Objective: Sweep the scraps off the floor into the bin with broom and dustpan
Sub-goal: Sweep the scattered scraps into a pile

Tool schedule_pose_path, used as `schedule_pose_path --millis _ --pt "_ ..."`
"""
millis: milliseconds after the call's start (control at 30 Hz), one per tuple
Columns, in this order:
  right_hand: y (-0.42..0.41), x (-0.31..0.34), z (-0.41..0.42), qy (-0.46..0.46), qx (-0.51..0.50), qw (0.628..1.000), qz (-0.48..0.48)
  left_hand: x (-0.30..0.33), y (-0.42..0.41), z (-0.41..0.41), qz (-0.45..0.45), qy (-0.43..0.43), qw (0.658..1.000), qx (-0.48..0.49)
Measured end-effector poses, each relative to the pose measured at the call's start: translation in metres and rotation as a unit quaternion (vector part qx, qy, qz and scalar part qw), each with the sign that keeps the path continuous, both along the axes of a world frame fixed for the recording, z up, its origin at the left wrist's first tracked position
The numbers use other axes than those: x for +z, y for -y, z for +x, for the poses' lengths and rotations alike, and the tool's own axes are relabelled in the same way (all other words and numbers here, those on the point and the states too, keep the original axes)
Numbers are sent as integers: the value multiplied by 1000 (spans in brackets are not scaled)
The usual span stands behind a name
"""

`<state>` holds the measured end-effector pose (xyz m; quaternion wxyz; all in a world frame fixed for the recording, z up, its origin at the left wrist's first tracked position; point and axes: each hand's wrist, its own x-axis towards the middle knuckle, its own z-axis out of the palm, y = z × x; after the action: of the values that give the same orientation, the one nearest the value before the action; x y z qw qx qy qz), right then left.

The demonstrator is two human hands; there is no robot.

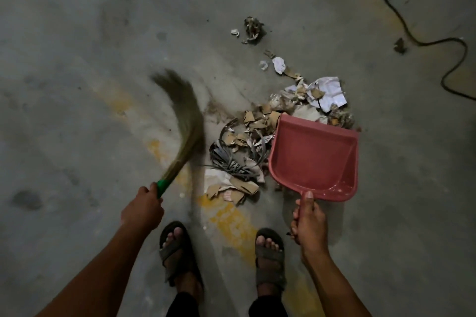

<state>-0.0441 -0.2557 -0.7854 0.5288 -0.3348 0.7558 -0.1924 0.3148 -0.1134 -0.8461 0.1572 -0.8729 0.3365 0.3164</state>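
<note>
Left hand (143, 207) is wrapped round the green grip of the broom (180, 121), bristles blurred and out to the left of the scraps (247, 152), probably set to push them rightward. Right hand (307, 221) is clasped on the handle of the red dustpan (313, 159), thumb along the top. Dustpan sits just right of the pile, lip against the paper and cardboard at its far edge, so it likely acts as the stop the broom drives into. Pan looks empty so far.

Smaller bits (253, 29) lie apart further out on the concrete floor (77, 33). A dark cable (425, 41) snakes at top right.

No bin in view. Can't tell whether the bristles touch the floor, or what the grey tangled strips in the pile are.
</note>
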Motion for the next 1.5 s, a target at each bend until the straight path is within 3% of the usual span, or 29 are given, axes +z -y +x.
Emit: schedule_pose_path --millis 133,300,433,567,733,900,1000,1200,1333,1500 --pt "-11 -6 -1 -3 -1 1000 10 8 -10 -27 1 -13 996 -91" --pt "-18 -5 -4 -4 24 1000 7 33 -34 -56 -58 -42 992 -104" --pt "-16 -1 0 -3 28 1000 12 51 -67 -69 -113 -59 992 -9" --pt "-13 0 9 18 34 999 14 53 -100 -70 -132 -22 982 131" --pt "-12 -4 18 37 41 998 20 34 -126 -56 -48 -11 974 223" --pt "-12 -1 15 36 66 997 19 31 -128 -79 34 -79 991 105" --pt "-11 5 9 32 72 997 22 35 -123 -98 63 -77 994 44" --pt "-3 17 -11 14 72 997 23 68 -104 -145 23 -62 998 21" --pt "9 22 -22 14 37 999 11 94 -72 -178 -88 -25 995 -35" --pt "29 27 -41 20 -25 999 -20 107 -7 -233 -93 -118 988 -31"
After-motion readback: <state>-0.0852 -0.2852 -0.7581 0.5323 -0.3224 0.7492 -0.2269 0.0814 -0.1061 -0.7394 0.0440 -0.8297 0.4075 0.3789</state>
